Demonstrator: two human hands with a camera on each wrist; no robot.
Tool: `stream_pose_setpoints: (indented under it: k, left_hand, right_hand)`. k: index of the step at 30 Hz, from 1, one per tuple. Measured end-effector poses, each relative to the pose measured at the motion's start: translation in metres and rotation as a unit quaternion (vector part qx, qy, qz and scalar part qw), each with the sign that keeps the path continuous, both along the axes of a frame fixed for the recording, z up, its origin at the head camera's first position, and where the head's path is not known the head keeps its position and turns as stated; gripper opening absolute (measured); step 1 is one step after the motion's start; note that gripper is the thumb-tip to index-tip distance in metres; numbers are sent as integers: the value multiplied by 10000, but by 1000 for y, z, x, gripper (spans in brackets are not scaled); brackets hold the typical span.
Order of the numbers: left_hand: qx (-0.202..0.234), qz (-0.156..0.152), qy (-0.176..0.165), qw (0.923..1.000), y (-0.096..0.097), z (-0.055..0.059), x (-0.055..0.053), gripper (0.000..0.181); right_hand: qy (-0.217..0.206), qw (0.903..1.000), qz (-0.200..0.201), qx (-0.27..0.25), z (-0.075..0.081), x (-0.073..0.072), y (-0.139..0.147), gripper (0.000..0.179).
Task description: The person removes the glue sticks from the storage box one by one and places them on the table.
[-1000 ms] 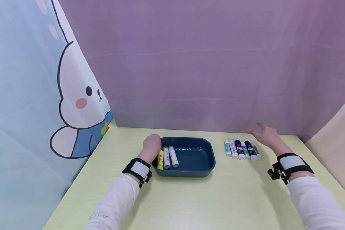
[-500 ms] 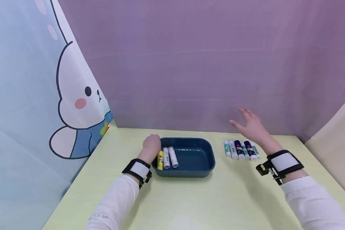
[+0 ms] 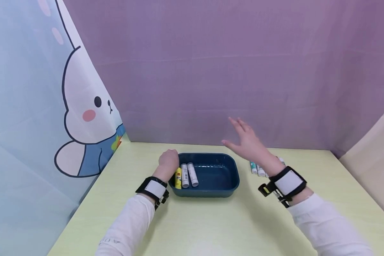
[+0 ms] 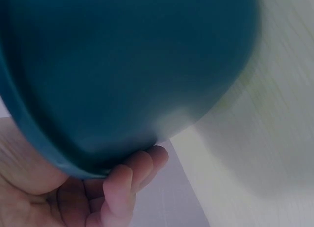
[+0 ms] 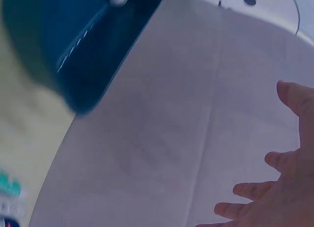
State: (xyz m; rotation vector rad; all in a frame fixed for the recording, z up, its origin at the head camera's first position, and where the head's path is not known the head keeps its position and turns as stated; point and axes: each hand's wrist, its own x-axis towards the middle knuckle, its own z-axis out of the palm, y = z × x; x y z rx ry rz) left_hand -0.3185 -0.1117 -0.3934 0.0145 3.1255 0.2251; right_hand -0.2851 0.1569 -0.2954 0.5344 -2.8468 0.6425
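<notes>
The bare left hand (image 3: 169, 160) is curled in a grip, back upward, ending a white-sleeved left arm (image 3: 129, 224). Higher and to its right hovers the bare right hand (image 3: 248, 142), fingers extended, thumb apart, above a white-sleeved right arm (image 3: 328, 225).

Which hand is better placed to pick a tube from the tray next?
Probably the right hand: it's open and empty, while the left hand grips the tray by its rim.
</notes>
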Motion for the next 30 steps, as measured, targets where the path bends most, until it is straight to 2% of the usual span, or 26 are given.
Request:
stream_pose_setpoints:
  k: [7, 12, 16, 23, 30]
  left_hand:
    - [30, 50, -34, 10000, -1, 1, 1, 17]
    - [21, 106, -80, 9999, -3, 3, 3, 18]
    - [-17, 119, -115, 9999, -3, 3, 3, 19]
    - [13, 62, 3, 10000, -5, 3, 5, 19]
    - [-28, 25, 24, 10000, -5, 2, 5, 19]
  right_hand:
    - [-97, 9994, 215, -235, -10, 3, -42, 85]
    - [-151, 9989, 401, -209, -29, 3, -67, 84]
    - [-362, 9977, 538, -191, -47, 6, -83, 85]
    - [-889, 9951, 397, -164, -81, 12, -100, 81]
    - [-1215, 9924, 168, 24, -102, 11, -114, 79]
